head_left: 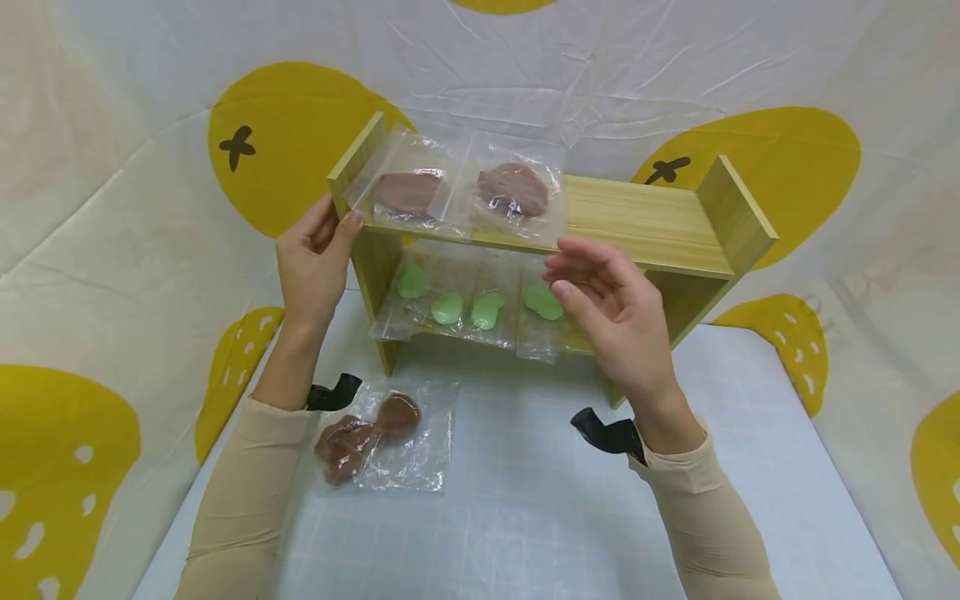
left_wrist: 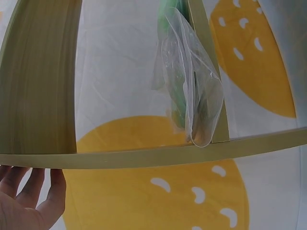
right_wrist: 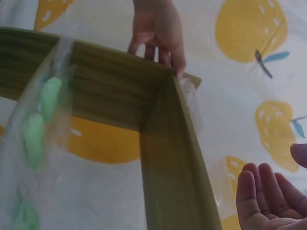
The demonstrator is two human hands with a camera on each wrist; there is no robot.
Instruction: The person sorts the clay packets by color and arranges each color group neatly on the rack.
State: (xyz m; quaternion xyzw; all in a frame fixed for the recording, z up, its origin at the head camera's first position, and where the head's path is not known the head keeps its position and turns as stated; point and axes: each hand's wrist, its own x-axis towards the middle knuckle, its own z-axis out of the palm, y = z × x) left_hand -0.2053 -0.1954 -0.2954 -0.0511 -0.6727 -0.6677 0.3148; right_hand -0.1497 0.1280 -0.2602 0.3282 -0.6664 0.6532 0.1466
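Note:
My left hand (head_left: 315, 267) grips the left side panel of a small wooden shelf (head_left: 637, 217), thumb at its front edge and fingers against the outer face. On the upper board, two clear bags side by side hold a brown flat piece (head_left: 411, 193) and a crinkled brown piece (head_left: 513, 189). The right hand (head_left: 618, 312) hovers before the shelf with loosely bent fingers, holding nothing. In the right wrist view its fingers (right_wrist: 247, 196) stand apart from the wood. Clear bags with green pieces (head_left: 486, 310) lie along the lower board, their ends overhanging the front.
On the pale checked tabletop (head_left: 510, 500), clear bagging with brown pieces (head_left: 345, 448) lies near my left forearm. Dark wrist mounts (head_left: 609, 432) sit on both wrists. A white cloth with yellow fruit prints (head_left: 292, 125) hangs behind and beside the shelf.

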